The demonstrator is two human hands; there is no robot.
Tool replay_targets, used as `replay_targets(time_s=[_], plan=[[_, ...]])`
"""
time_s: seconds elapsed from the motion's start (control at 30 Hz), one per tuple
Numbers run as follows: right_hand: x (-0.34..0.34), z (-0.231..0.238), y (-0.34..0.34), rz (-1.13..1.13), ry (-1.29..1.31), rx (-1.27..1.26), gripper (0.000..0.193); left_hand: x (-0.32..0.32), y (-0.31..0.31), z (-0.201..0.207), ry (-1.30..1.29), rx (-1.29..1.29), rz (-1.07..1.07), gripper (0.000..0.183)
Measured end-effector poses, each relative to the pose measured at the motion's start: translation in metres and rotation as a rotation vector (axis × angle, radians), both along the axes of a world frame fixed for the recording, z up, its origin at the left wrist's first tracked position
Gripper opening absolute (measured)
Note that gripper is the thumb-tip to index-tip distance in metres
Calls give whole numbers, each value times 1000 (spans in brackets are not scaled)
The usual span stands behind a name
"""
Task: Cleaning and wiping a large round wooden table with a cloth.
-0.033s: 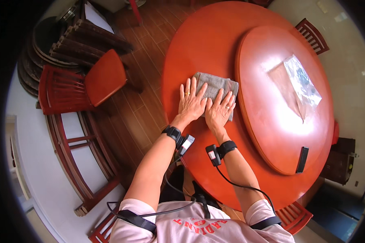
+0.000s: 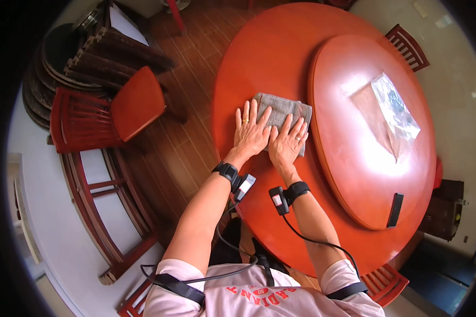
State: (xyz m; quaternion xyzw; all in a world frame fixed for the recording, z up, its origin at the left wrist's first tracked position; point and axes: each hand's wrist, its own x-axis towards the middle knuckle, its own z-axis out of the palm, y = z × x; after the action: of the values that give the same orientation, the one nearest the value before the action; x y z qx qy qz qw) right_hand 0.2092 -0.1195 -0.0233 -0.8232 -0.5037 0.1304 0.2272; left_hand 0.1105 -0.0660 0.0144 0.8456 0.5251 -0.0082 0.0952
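A folded grey cloth (image 2: 280, 107) lies on the red round table (image 2: 264, 58), close to the raised turntable. My left hand (image 2: 251, 134) rests flat on the cloth's left part, fingers spread, a ring on one finger. Beside it, my right hand (image 2: 287, 147) presses flat on the near right part, its fingers also apart and one bearing a ring. The thumbs nearly meet. Both palms hide the near portion of the cloth. Each wrist wears a black strap with a small cabled device.
On the round turntable (image 2: 333, 174) lie a clear plastic bag (image 2: 394, 108) and a black phone-like slab (image 2: 395, 210). A red wooden chair (image 2: 137, 105) stands left of the table, before stacked dark boards (image 2: 111, 58). More chairs stand at the far right and near right.
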Motion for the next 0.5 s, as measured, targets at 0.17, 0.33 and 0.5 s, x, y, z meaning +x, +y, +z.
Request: replay_targets(time_s=[0.17, 0.33, 0.5], plan=[[15, -2, 18, 7, -22, 31, 64, 13, 15, -4, 5, 19, 14, 60], [29, -4, 24, 2, 2, 26, 63, 27, 21, -2, -7, 29, 13, 59], [41, -4, 21, 11, 2, -3, 64, 36, 18, -3, -45, 41, 6, 57]])
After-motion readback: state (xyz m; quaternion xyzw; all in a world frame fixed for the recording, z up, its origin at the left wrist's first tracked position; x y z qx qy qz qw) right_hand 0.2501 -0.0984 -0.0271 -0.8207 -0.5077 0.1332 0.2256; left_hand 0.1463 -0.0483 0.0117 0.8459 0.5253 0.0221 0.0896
